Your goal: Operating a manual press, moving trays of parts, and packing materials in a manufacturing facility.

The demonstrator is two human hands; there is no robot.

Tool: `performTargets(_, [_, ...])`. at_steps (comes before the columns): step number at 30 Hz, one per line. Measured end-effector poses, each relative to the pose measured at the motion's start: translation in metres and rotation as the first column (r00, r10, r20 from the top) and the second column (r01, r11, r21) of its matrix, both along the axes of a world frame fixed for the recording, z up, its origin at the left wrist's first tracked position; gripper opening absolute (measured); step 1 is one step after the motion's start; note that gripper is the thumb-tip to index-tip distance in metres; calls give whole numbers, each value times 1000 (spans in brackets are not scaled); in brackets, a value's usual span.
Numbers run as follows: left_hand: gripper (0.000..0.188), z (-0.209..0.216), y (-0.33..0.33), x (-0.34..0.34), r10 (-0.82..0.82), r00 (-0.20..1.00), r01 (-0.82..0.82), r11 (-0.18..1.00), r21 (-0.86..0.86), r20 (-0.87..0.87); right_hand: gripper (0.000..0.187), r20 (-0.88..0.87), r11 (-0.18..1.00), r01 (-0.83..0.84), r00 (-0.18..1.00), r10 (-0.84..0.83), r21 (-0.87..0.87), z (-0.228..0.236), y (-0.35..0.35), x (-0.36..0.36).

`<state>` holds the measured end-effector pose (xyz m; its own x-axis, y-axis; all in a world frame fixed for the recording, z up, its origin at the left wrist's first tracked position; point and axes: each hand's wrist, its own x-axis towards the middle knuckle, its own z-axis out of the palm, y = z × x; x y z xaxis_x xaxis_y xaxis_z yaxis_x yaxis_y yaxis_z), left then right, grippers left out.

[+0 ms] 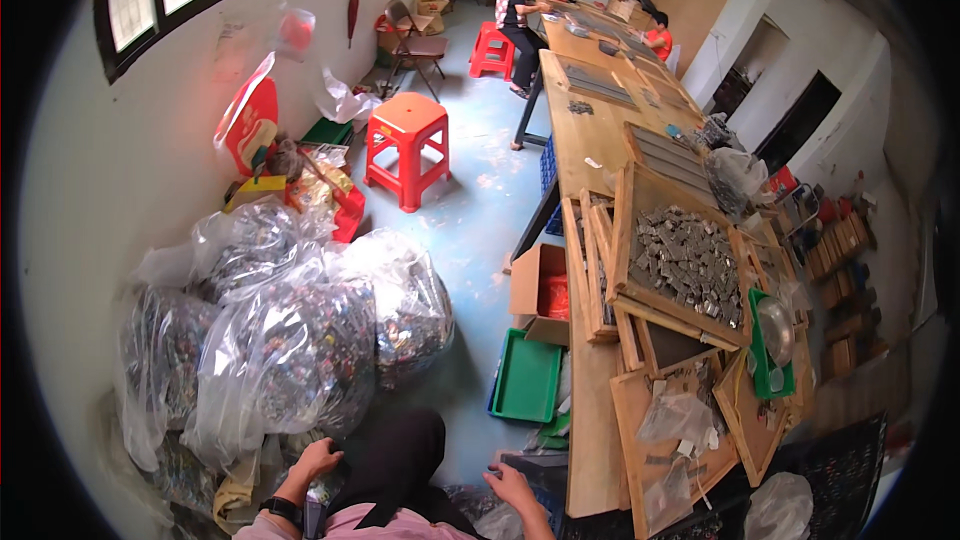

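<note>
Desk (590,420): stretching away along the right side; bearing stacked wooden-framed trays (626,455); a person (518,15) is sitting near its far end, with another person (658,38) facing across
Clear plastic sacks (290,360): bulging with small multicoloured pieces; slumping together at the left, just beyond the left hand (318,457)
Red plastic stool (408,122): standing upright past the sacks
Tilted wooden-framed tray (621,230): lying atop other trays; carrying a heap of grey metallic pieces (685,260)
Cardboard box (524,288): standing open beside the desk; containing something red
Green plastic tray (525,380): lying just in front of the box
Left hand: hovering beside the dark trouser leg (400,460); its fingers are curling, though I cannot tell whether they are grasping anything
Right hand (510,487): hovering near the green plastic tray, not touching it; its fingers are parting loosely, released
Black wristband (282,510): circling the left wrist
</note>
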<state>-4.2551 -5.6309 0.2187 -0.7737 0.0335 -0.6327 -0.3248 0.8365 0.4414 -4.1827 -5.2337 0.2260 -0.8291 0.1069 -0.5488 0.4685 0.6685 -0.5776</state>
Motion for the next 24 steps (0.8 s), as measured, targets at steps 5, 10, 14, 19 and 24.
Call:
performTargets(5, [39, -16, 51, -119, -231, 972, 233, 971, -51, 44, 42, 4, 946, 261, 964, -265, -192, 10, 41, -80])
performTargets(10, [36, -25, 132, -277, -363, 931, 363, 932, -15, -43, 37, -130, 939, 276, 943, -305, -206, 44, 71, -189])
performTargets(14, [34, -1, 194, -396, -363, 917, 368, 930, 0, -164, 33, -135, 916, 282, 935, -329, -284, 64, 99, -285])
performTargets(19, [32, 27, 233, -503, -374, 884, 402, 914, 51, -281, 31, -170, 869, 357, 886, -432, -343, 67, 132, -384])
performTargets(24, [33, 15, 261, -589, -514, 824, 524, 851, -22, -240, 28, -93, 730, 453, 816, -571, -511, 81, 149, -451])
